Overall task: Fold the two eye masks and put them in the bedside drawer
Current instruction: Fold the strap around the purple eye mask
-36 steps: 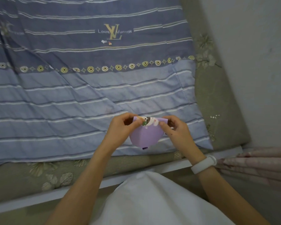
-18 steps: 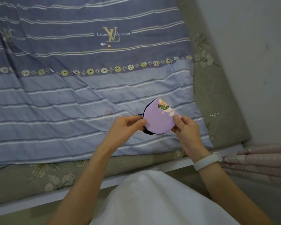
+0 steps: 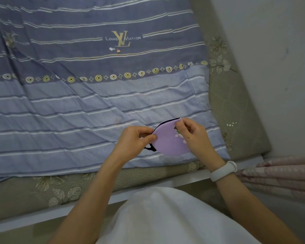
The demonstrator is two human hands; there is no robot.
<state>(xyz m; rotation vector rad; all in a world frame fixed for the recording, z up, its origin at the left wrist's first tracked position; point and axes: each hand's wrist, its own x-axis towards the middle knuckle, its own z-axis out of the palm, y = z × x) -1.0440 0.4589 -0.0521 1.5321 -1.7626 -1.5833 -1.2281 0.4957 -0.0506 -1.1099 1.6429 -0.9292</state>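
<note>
A purple eye mask point(image 3: 169, 141), folded in half with a dark edge and a black strap poking out at its lower left, is held just above the striped blue bedsheet point(image 3: 77, 111). My left hand point(image 3: 136, 138) pinches its left edge. My right hand point(image 3: 195, 136) grips its right side, fingers over the small cartoon print. A second eye mask and a drawer do not show in this view.
The sheet lies on a green leaf-patterned mattress point(image 3: 236, 110) with a white bed frame edge point(image 3: 183, 180) in front. A grey wall point(image 3: 271, 50) rises at the right. Pink patterned curtain fabric point(image 3: 280, 173) hangs at the lower right. My white garment point(image 3: 165, 217) fills the bottom.
The mask was held with its folded edge up, then turned flat side towards me. My right hand has shifted over its upper right edge and both hands have lowered it towards the sheet.
</note>
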